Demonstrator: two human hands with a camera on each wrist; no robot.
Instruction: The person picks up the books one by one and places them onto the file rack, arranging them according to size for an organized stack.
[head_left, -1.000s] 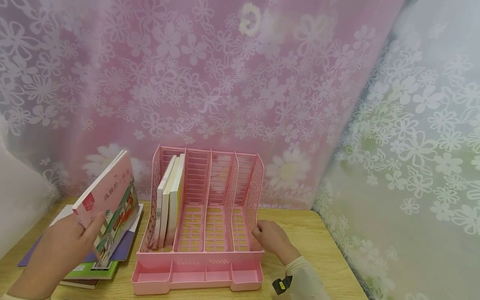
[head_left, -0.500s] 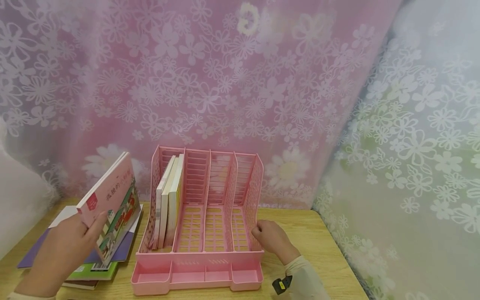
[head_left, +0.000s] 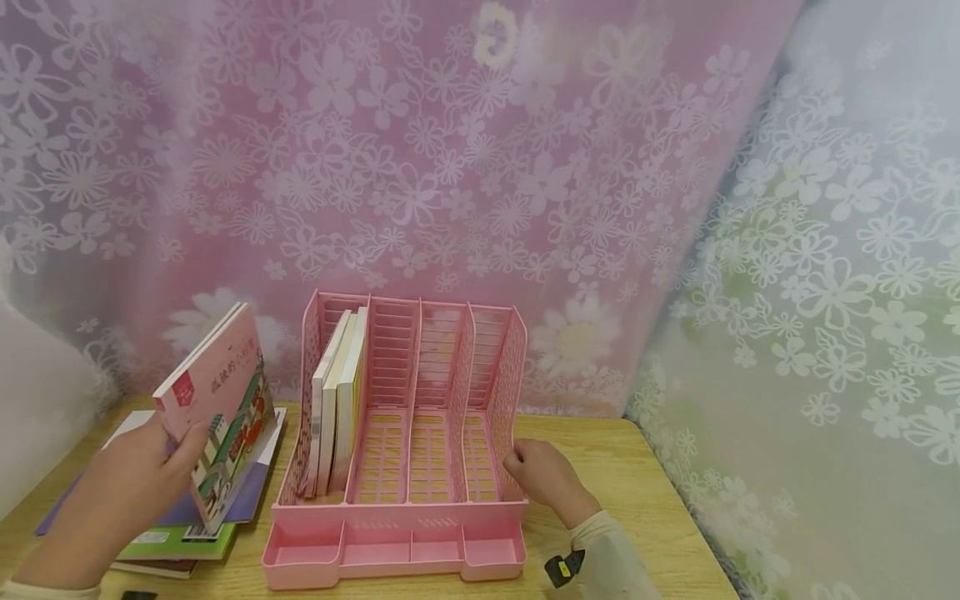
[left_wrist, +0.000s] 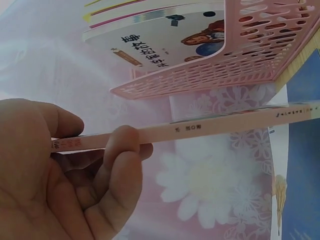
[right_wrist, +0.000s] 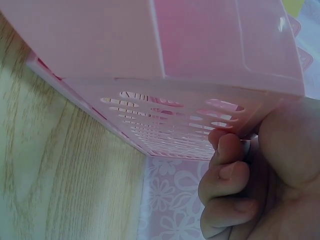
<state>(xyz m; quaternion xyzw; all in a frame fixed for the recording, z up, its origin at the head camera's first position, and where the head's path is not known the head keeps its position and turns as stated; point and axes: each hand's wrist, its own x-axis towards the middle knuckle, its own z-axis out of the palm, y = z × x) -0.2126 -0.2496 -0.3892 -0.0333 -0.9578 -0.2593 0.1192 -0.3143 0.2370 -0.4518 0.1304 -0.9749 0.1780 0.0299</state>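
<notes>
My left hand [head_left: 123, 483] pinches a thin pink picture book [head_left: 228, 375] by its near end, thumb on the cover and fingers behind. The book stands tilted over the stack at the left. In the left wrist view its narrow spine [left_wrist: 210, 124] runs between thumb and curled fingers. My right hand [head_left: 551, 473] grips the right side wall of a pink plastic desk file rack [head_left: 300, 515]; in the right wrist view the fingers [right_wrist: 225, 175] curl against its perforated side. Several books [head_left: 337, 400] lean upright in the rack's leftmost compartment.
Under the held book lies a stack with a purple book [head_left: 251, 504] and a green book [head_left: 187, 546]. Small trays [head_left: 438, 554] run along the rack's front. A flowered curtain [head_left: 450, 167] hangs behind the wooden table [head_left: 622, 500].
Over the last half second, the left hand and the pink picture book have shifted slightly to the left. The right hand and the file rack have stayed in place.
</notes>
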